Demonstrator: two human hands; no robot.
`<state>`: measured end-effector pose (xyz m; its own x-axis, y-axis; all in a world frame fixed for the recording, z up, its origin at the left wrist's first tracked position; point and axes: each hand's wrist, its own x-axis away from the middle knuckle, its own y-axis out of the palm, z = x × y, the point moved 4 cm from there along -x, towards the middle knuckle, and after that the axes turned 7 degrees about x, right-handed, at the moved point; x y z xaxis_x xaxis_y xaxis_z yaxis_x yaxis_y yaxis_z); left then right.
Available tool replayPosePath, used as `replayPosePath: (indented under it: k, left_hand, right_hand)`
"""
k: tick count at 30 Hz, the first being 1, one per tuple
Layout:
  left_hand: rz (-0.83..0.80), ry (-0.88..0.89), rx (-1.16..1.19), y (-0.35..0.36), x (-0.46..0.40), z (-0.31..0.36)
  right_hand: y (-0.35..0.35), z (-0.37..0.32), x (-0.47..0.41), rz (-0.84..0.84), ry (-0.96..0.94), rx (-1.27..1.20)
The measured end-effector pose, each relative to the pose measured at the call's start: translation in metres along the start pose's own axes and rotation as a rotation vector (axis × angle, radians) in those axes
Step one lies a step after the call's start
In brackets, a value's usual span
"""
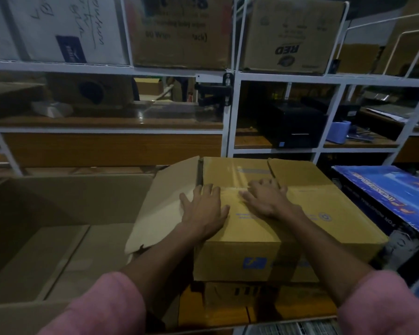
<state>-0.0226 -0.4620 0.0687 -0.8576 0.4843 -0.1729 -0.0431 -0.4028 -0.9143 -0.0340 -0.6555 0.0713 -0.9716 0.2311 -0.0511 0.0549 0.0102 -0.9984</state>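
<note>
A yellow-brown cardboard box [307, 213] with a blue logo on its front stands in front of me on top of another carton [228, 303]. Its top flaps are folded down, with clear tape along the middle seam. My left hand [205, 211] lies flat on the near left part of the top, fingers spread and straight. My right hand [266, 197] rests on the seam at the middle of the top, and its fingertips reach the gap between the far flaps. Both arms wear pink sleeves.
A large open empty carton [65, 213] stands at the left, one flap [165, 204] leaning on the yellow box. A blue printed box [385, 189] lies at the right. Behind is a white metal rack [230, 112] with cartons above and a black printer [290, 124] on a wooden shelf.
</note>
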Motion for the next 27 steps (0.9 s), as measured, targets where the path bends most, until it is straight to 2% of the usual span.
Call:
replayPosePath:
  k: [3,5,8,11,13,18,21,24,27]
  left_hand:
    - [0.094,0.042,0.045,-0.025,-0.002,0.009]
    - [0.231,0.064,-0.009,-0.049,-0.001,0.02]
    - [0.469,0.132,0.007,-0.092,0.007,0.042]
    - [0.511,0.156,0.111,-0.127,0.016,0.061]
    - [0.429,0.119,0.142,-0.143,0.021,0.065]
    - [0.007,0.132,0.264,-0.14,0.038,0.067]
    - [-0.133,0.171,0.243,-0.125,0.057,0.073]
    - [-0.248,0.198,0.239,-0.105,0.075,0.074]
    - [-0.334,0.218,0.25,-0.078,0.084,0.068]
  right_hand:
    - [-0.046,-0.001,0.007,0.346,0.015,-0.07]
    - [-0.078,0.002,0.016,0.492,-0.003,-0.133]
    - [-0.115,0.01,0.03,0.415,-0.022,-0.196]
    - [-0.147,0.012,0.055,0.242,-0.014,-0.166]
    - [-0.168,0.012,0.077,0.147,-0.008,-0.171]
    - [-0.175,0.002,0.127,-0.155,-0.055,-0.202]
    - [-0.153,-0.008,0.139,-0.245,-0.057,-0.084]
    - [-0.133,-0.013,0.155,-0.338,-0.048,-0.114]
    - [-0.114,-0.014,0.173,-0.325,-0.027,-0.123]
